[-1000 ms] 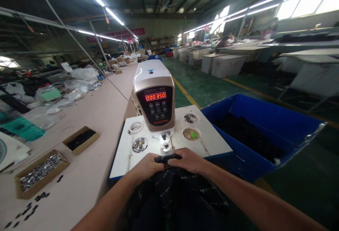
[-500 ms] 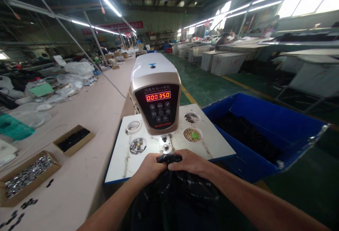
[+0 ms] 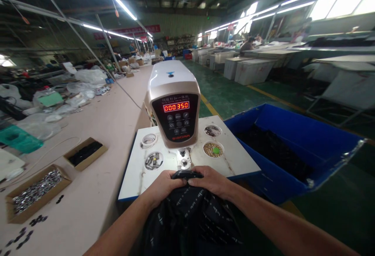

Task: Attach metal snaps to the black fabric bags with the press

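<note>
Both hands pinch the upper edge of a black garment [image 3: 190, 213] with small white printing; its lower part hangs toward me. My left hand [image 3: 166, 181] grips the edge on the left, and my right hand [image 3: 208, 179] holds it on the right, thumbs close together. The stretch of edge between them lies just in front of the snap-button machine's lower die [image 3: 184, 163]. Above stands the machine head [image 3: 175, 103], its red display reading 000350. Around it is a white table plate [image 3: 234, 162] with round wells, one holding gold-coloured fasteners [image 3: 210, 149], another metal cylinders [image 3: 152, 161].
At right stands a blue bin [image 3: 331, 142] with dark cloth inside. On the long table [image 3: 117, 131] at left are a box of metal rings [image 3: 38, 191], a box of black pieces [image 3: 86, 153], and loose black pieces [image 3: 38, 220]. Plastic bags lie farther back.
The garment's edge is drawn straighter between my hands, and its body has spread flatter, showing more white printing. The hands sit slightly farther apart. The view has shifted a little.
</note>
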The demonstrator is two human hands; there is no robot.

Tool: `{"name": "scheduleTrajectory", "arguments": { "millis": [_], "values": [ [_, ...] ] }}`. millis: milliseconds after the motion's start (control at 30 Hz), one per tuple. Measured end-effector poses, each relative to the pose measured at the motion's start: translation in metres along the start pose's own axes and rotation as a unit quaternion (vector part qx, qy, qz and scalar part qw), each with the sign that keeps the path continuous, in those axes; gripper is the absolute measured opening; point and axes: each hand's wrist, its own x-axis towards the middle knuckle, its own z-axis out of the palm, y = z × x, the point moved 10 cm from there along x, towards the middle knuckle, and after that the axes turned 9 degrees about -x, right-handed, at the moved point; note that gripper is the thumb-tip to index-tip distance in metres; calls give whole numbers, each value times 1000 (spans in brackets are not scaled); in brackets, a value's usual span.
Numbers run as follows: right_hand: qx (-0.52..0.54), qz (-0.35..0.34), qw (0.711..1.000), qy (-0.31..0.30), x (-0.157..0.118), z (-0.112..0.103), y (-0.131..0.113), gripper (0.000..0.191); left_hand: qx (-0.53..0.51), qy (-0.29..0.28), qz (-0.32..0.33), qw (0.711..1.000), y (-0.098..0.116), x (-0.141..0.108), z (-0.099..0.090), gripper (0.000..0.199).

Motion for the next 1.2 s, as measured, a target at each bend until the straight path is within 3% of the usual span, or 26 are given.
{"name": "scheduleTrajectory", "arguments": {
  "millis": [167, 467, 933, 1200],
  "values": [
    [-92, 8, 992, 86, 9, -17, 1, 32, -16, 50, 14, 998, 5, 10, -7, 31],
    [-213, 0, 962, 172, 46, -47, -10, 22, -15, 108, 25, 994, 17, 41, -29, 31],
    [-276, -21, 943, 183, 63, -49, -17, 26, -57, 143, 16, 988, 12, 57, -42, 26],
    [-343, -17, 919, 193, 63, -49, -14, 26, -97, 120, -18, 988, 0, 62, -40, 35]
  ]
}}
